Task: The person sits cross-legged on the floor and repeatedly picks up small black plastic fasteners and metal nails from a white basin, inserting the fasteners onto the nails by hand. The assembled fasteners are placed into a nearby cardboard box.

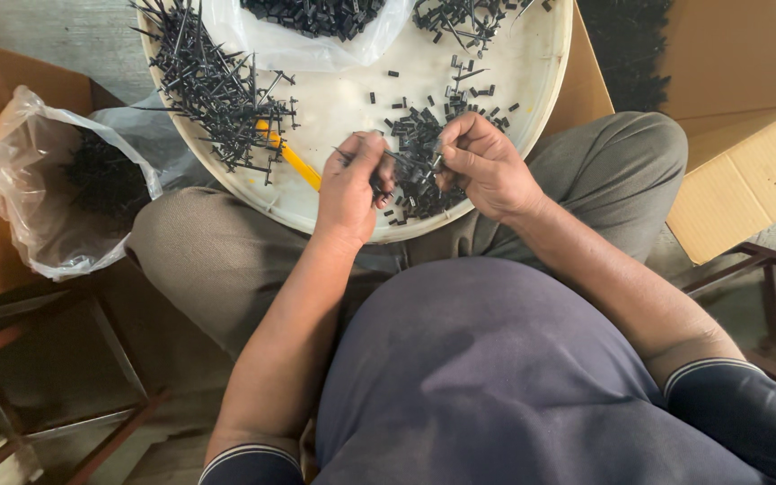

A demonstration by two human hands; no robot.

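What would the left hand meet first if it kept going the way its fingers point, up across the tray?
Probably the thin black pin that the left hand already pinches, then the loose heap of small black pieces on the white round tray. Depth is unclear.

head cam | looks straight down | close — lap and white tray (532,99)

White tray (532,81) and clear bag (316,49) cut off at top edge
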